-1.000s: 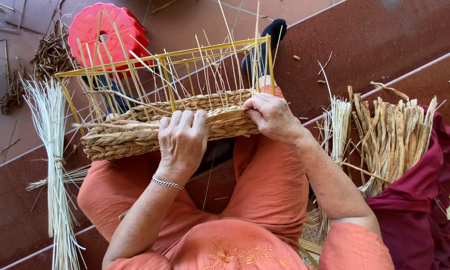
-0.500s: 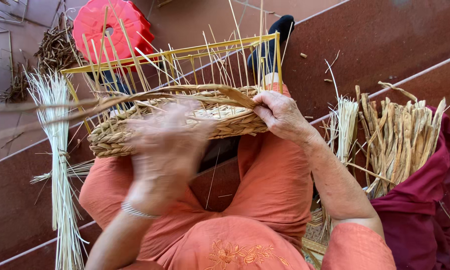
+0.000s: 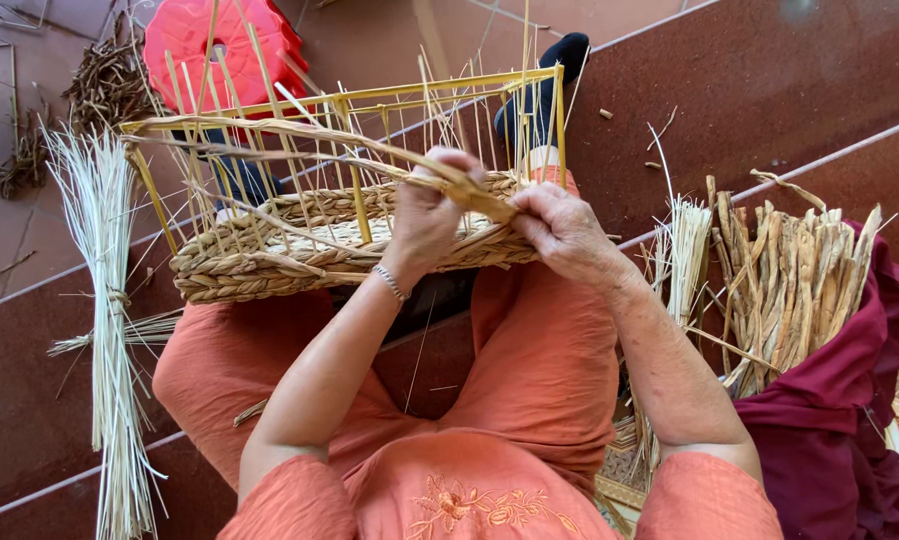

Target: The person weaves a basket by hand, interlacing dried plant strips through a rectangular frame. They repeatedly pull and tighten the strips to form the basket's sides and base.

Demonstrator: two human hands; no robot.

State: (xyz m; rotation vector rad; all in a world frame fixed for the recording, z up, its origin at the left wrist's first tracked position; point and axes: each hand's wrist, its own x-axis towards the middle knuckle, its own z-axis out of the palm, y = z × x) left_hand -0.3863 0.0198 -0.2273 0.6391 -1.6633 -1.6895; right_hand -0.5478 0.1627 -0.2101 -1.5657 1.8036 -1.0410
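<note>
Fingers [image 3: 439,185] of the left hand [image 3: 424,220] are curled shut around a long twisted rush strand [image 3: 299,135], which runs from the grip out to the left across the top of the frame. Those of the right hand [image 3: 559,230] are closed too, pinching the same strand where it meets the basket wall, so the two hands sit just beside each other.

Going by size, the dark red tiled floor [image 3: 769,90] comes first, with the person's orange trousers [image 3: 529,370] over it. Resting on the lap is the half-woven basket [image 3: 269,265]: a low wall of plaited rush at the bottom, and above it a yellow wire frame [image 3: 369,97] with thin pale stakes standing upright.

To the right lies a dark red cloth [image 3: 849,400], and on it a bundle of thick dried rush [image 3: 789,270]. On the left a long sheaf of pale straw [image 3: 104,300], tied near its middle, lies on the floor. A red plastic stool [image 3: 219,45] stands beyond the basket. A thin bracelet [image 3: 391,283] circles the left wrist.
</note>
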